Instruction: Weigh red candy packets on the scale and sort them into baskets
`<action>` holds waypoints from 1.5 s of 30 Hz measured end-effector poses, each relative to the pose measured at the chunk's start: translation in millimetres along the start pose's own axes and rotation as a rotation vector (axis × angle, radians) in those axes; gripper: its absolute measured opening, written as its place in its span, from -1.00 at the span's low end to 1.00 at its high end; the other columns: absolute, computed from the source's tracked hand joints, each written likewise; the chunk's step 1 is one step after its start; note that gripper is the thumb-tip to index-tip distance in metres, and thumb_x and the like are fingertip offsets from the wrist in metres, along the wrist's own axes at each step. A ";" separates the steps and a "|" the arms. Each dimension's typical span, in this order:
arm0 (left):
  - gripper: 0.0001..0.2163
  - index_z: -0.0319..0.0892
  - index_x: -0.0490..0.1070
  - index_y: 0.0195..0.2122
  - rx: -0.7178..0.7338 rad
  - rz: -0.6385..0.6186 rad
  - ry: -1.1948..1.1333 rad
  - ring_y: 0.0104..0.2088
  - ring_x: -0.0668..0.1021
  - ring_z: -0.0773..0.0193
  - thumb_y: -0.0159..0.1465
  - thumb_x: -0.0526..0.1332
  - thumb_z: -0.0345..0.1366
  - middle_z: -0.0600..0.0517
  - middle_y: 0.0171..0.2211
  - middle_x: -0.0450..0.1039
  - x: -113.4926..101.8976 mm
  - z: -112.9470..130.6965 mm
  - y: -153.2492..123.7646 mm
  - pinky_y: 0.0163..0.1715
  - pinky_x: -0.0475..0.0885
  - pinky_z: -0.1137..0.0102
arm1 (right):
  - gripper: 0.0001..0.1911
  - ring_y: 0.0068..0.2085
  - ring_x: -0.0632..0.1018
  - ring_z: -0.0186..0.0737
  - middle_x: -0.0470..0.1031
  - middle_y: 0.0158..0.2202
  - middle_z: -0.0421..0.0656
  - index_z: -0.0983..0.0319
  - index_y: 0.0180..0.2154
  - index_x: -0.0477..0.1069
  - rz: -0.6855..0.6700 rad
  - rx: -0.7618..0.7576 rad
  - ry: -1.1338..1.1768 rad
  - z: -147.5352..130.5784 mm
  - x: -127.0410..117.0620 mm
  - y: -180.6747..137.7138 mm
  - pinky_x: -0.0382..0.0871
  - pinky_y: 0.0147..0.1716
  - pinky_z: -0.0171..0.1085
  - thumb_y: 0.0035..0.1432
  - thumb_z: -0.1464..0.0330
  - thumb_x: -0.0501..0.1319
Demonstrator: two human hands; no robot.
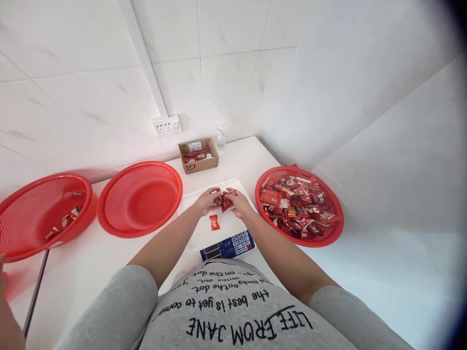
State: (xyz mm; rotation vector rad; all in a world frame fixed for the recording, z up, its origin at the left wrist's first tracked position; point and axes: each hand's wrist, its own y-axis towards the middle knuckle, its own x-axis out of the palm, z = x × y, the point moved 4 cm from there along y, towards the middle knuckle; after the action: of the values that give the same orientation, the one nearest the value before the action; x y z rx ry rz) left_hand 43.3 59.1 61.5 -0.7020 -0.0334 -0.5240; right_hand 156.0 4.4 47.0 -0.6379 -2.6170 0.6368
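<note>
Both of my hands meet above a white weighing scale with a blue keypad panel. My left hand has its fingers closed around small red candy packets. Red wrapped candy is also gripped by my right hand, close beside the left one. How many packets each hand holds is hard to make out. A single red candy packet lies on the scale's white plate, just below my hands and apart from them.
To the right stands a red basket heaped with red packets. A red basket with a bare bottom sits left; another farther left holds several packets. Behind are a cardboard box and clear plastic bottle. Part of another person's arm shows lower left.
</note>
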 end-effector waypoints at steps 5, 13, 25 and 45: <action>-0.67 -0.09 0.33 -0.18 0.027 0.029 -0.061 -0.51 0.46 0.38 0.02 0.33 -0.34 0.15 -0.52 0.38 -1.2 -5.5 -3.8 -0.35 0.38 0.37 | -0.57 -0.38 0.47 -0.31 0.43 -0.33 -0.23 0.12 -0.14 0.26 -0.126 0.135 0.070 0.6 9.2 -13.8 0.34 -0.51 -0.35 -0.10 0.35 0.31; -0.75 -0.10 0.31 -0.19 0.068 0.063 -0.288 -0.48 0.47 0.42 0.08 0.24 -0.31 0.07 -0.41 0.45 -27.4 -8.2 -25.9 -0.42 0.39 0.48 | -0.41 -0.43 0.45 -0.37 0.39 -0.36 -0.28 0.13 -0.07 0.21 -0.233 0.120 -0.079 2.2 15.1 -32.1 0.34 -0.49 -0.36 -0.21 0.51 0.26; -0.80 -0.14 0.29 -0.16 0.074 0.097 -0.529 -0.45 0.52 0.35 0.18 0.11 -0.29 -0.06 -0.24 0.48 -67.6 -16.9 -72.5 -0.45 0.47 0.41 | -0.41 -0.09 0.42 -0.14 0.40 -0.08 -0.08 0.19 -0.08 0.39 -0.396 -0.348 -0.970 26.9 40.0 -50.0 0.26 -0.10 -0.22 -0.26 0.61 0.22; -0.78 -0.13 0.31 -0.11 -0.029 0.050 -0.463 -0.37 0.58 0.26 0.21 0.17 -0.26 -0.05 -0.25 0.51 -60.9 -52.6 -75.9 -0.28 0.50 0.29 | -0.69 -0.14 0.41 -0.13 0.50 -0.19 -0.08 0.20 -0.14 0.40 -0.294 -0.493 -1.302 14.5 31.1 -50.4 0.17 -0.21 -0.27 0.05 0.51 0.09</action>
State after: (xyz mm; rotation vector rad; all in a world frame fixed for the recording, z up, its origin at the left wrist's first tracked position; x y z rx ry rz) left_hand -52.9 5.1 54.9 -0.8392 -0.4407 -0.3054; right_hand 106.7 -24.8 67.9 0.2102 -4.0238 0.3194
